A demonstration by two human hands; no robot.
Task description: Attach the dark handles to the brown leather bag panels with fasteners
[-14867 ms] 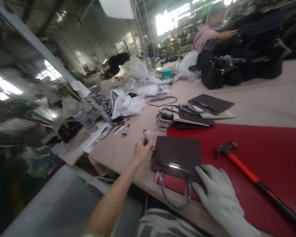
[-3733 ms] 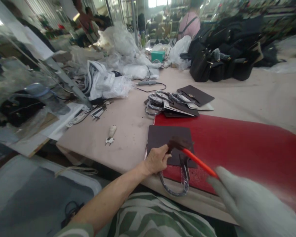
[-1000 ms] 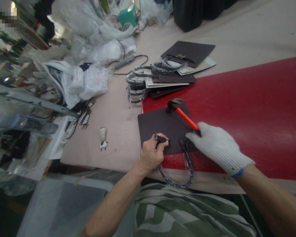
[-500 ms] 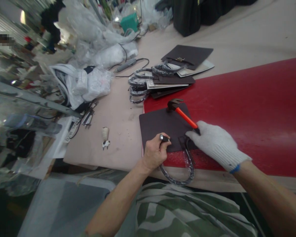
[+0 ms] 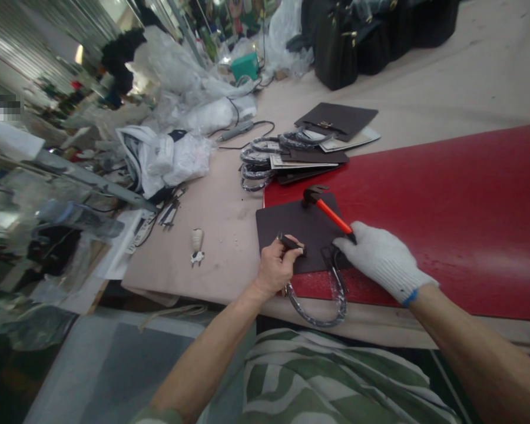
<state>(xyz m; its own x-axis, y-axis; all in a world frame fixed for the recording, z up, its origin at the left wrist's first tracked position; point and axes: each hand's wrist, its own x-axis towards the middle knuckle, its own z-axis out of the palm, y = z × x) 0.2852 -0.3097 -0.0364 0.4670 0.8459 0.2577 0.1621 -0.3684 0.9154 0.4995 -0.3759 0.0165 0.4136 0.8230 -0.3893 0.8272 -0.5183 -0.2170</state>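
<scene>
A dark brown bag panel lies flat on the red sheet in front of me. My left hand, bare, is closed around a short dark metal punch, tilted over the panel's near edge. In a white knitted glove, my right hand grips the end of a claw hammer with an orange handle. The hammer's head is over the panel's far part; whether it touches is unclear. A plastic-wrapped bag handle loops from the panel's near edge toward my body, partly hidden by my left hand.
Beyond the panel lies a pile of similar brown panels with wrapped handles. A red sheet covers the table's right side. On the left are a small pronged tool with a wrapped grip and plastic-wrapped bundles. Black bags stand at the back.
The punch in my left hand has tipped, so its side shows more than its end. My right hand still holds the hammer, nearly unmoved. The whole view has shifted slightly.
</scene>
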